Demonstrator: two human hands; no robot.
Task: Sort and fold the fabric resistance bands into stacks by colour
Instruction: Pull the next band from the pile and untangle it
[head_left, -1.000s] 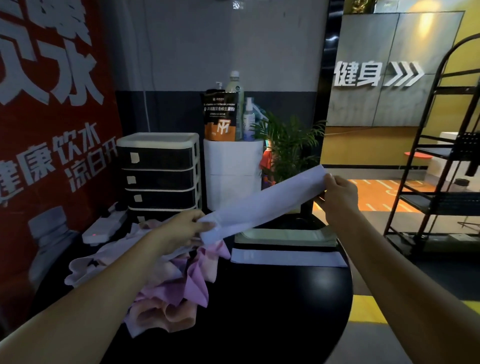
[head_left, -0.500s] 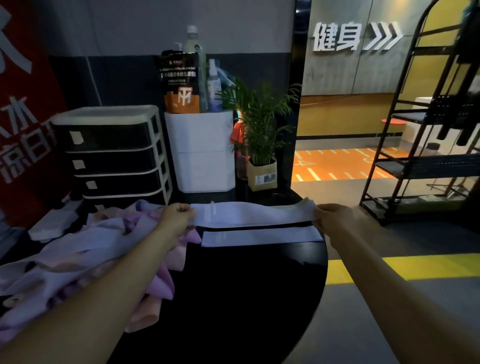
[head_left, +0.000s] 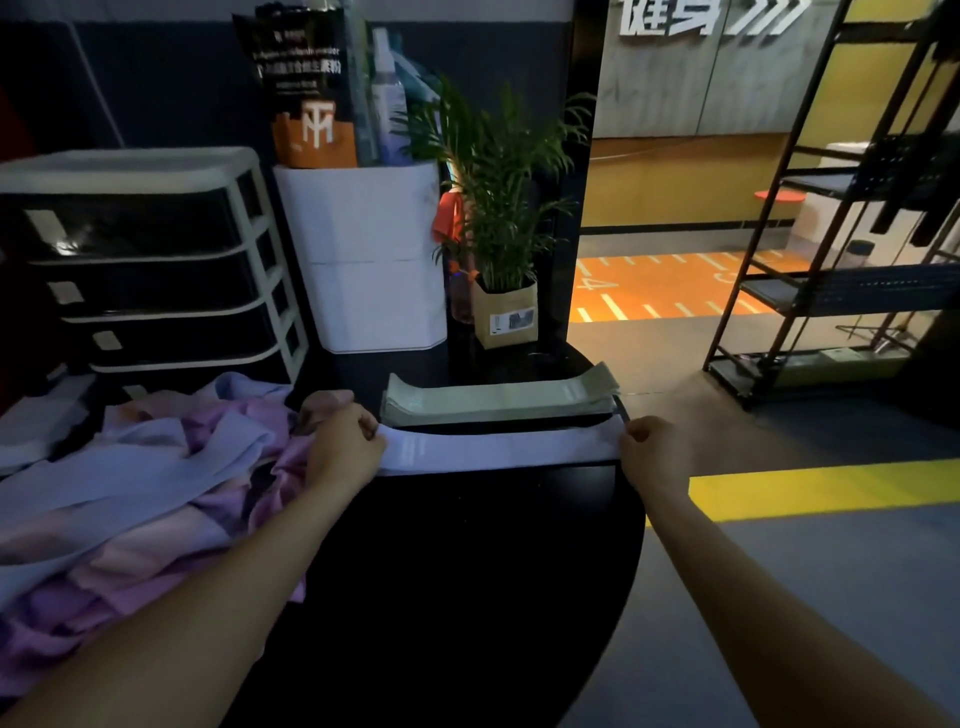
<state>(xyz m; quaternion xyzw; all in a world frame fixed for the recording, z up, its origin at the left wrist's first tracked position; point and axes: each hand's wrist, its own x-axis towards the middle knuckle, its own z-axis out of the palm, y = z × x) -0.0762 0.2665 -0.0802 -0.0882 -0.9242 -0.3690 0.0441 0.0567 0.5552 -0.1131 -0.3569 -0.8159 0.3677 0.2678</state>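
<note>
A pale lilac band (head_left: 498, 451) lies stretched flat across the far part of the round black table (head_left: 467, 597). My left hand (head_left: 343, 447) pinches its left end and my right hand (head_left: 649, 452) pinches its right end. It covers the lilac band that lay there before, so I cannot see that one apart from it. Just behind it sits a neat stack of pale green bands (head_left: 498, 400). On the left is a loose heap of pink, purple and lilac bands (head_left: 135, 499).
Behind the table stand a black drawer unit (head_left: 150, 265), a white bin (head_left: 369, 254) with a pouch and bottles on top, and a potted plant (head_left: 498, 208). A black metal rack (head_left: 841, 249) stands to the right across the floor. The table edge curves close beside my right hand.
Both hands lowered the stretched lilac band from the air down onto the table, over the band lying there. The view tilted down, bringing the green stack into sight.
</note>
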